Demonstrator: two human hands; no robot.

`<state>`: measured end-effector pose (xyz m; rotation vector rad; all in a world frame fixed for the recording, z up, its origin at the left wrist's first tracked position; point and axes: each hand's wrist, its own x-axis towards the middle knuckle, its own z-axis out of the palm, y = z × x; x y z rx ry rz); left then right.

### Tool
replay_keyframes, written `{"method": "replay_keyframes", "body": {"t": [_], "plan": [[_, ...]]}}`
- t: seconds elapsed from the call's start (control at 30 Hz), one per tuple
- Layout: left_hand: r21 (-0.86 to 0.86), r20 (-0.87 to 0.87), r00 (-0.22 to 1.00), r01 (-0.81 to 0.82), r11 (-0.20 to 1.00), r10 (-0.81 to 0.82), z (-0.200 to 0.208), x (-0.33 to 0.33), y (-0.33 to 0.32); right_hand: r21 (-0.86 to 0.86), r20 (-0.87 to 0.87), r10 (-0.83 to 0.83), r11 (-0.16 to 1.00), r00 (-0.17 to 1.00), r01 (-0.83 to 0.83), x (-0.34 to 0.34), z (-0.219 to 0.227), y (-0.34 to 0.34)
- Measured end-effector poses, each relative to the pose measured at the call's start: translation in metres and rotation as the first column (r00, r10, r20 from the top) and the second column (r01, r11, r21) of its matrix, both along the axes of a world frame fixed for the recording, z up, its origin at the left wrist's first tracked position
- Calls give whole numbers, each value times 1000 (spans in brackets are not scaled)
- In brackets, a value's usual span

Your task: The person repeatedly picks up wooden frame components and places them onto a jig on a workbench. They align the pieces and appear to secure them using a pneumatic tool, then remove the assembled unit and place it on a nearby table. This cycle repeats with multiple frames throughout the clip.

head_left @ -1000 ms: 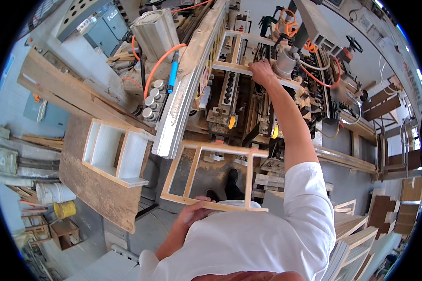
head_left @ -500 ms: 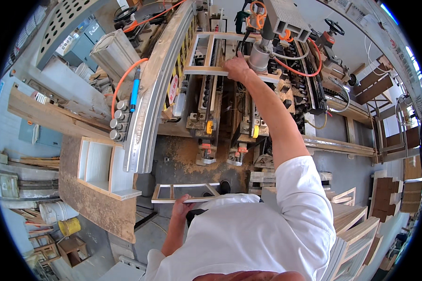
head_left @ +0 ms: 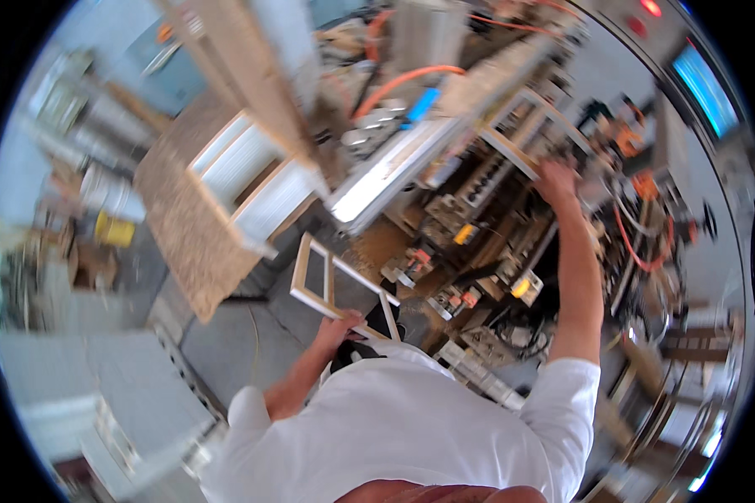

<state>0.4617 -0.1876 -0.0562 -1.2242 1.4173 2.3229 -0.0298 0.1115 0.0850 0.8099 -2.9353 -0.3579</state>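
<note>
My left hand (head_left: pixel 337 329) is closed around one long rail of a small rectangular wooden frame (head_left: pixel 317 303) with crossbars, held low in front of my body. My right arm reaches out to the machine at the upper right. There my right hand (head_left: pixel 557 181) is closed on the near rail of a second wooden frame (head_left: pixel 507 151), which lies across the drilling machine (head_left: pixel 478 243). Motion smears the right fingers, and the part of the rail under them is hidden.
On a brown board table (head_left: pixel 172 210) at the left stands an open white-lined wooden box (head_left: pixel 247 172). A metal rail (head_left: pixel 403 172) runs between table and machine. Orange hoses (head_left: pixel 411 80) loop behind. A yellow bucket (head_left: pixel 114 229) sits far left, and a lit screen (head_left: pixel 705 88) hangs upper right.
The whole view has swung, so the machine now appears farther right and tilted. The left-hand frame has turned, with its left end higher. My right hand stays at the frame on the machine.
</note>
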Motion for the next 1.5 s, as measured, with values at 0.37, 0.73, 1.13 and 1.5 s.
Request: {"method": "replay_keyframes", "body": {"t": [0.37,0.73,1.13,1.5], "plan": [[-324,-260,965,-52,945,-36,92,42,-24,63,-26,-103,993,994,105,19,16,-17],[-620,-435,891,-402,674,132,146,92,-230,64,-117,-219,972,969,227,32,20,-36],[-160,-578,773,-421,893,261,86,-22,-500,-333,-481,-166,943,861,-4,122,59,-98],[-939,343,938,340,-55,-58,13,-60,-561,-851,221,-238,427,946,306,400,-25,-154]]}}
